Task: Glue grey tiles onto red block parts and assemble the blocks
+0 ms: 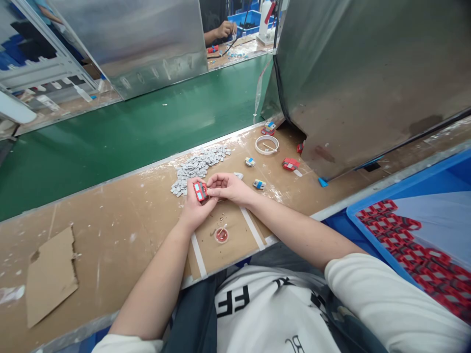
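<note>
My left hand (194,206) grips a small red part (200,191) with a grey face, holding it over the brown bench top (121,215). My right hand (226,186) is pinched against the part's right side, fingers closed; whether anything sits between them is hidden. Just beyond both hands lies a heap of several small grey pieces (196,166). A small red round cap (221,235) rests on the bench close to my body.
A roll of white tape (266,145) and loose red and blue parts (290,163) lie at the right, under a metal panel (368,73). A blue bin (423,235) holds several red parts. A green conveyor belt (147,122) runs behind. Another person's hand (222,30) works far back. Cardboard scrap (49,274) lies left.
</note>
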### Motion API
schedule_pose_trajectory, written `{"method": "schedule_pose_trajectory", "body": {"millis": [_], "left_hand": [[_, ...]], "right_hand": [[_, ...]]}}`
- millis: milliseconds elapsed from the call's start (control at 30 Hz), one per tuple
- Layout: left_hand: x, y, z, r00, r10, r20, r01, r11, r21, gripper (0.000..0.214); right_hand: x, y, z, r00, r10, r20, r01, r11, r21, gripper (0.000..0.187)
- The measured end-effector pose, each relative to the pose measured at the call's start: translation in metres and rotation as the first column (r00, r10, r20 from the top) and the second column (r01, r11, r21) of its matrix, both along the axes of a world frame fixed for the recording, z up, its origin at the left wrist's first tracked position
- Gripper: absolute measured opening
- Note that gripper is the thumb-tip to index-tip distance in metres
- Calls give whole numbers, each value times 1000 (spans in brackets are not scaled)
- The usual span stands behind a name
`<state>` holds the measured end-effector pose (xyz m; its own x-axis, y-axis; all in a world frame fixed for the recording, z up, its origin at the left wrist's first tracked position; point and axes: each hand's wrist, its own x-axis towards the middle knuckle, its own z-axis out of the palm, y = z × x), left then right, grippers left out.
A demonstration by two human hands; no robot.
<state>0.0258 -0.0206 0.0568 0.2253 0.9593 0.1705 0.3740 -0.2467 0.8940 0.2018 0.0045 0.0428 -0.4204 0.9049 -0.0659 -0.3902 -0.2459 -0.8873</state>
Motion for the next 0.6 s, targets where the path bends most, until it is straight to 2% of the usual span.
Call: {"method": "schedule_pose_trajectory", "body": {"millis": [100, 233, 300, 433, 500, 600], "left_hand": [[-1, 2, -2, 994, -50, 95, 54, 998, -45, 48], [-3, 3, -6, 986, -50, 160, 65, 994, -88, 52], [-2, 3, -7, 976, -53, 212, 75, 992, -100, 52], [0, 4, -6, 925, -79, 371, 137, 982, -132, 51], [-1, 4, -7, 912, -77, 403, 146, 979, -143, 52], [-5, 5, -10, 928, -47, 369, 100, 987, -126, 51]], "right_hand": [[0, 0, 0, 999, -29, 36, 27, 997, 70, 46], [-2, -2, -4, 994, -71, 84, 59, 989, 139, 48], [-1, -3, -6, 986, -110, 123, 77, 966, 246, 46], [1, -3, -7, 941, -268, 206, 114, 826, 552, 32], [1, -3, -7, 911, -336, 239, 112, 760, 640, 27], [-1, -3, -6, 865, -416, 281, 107, 699, 707, 20]]}}
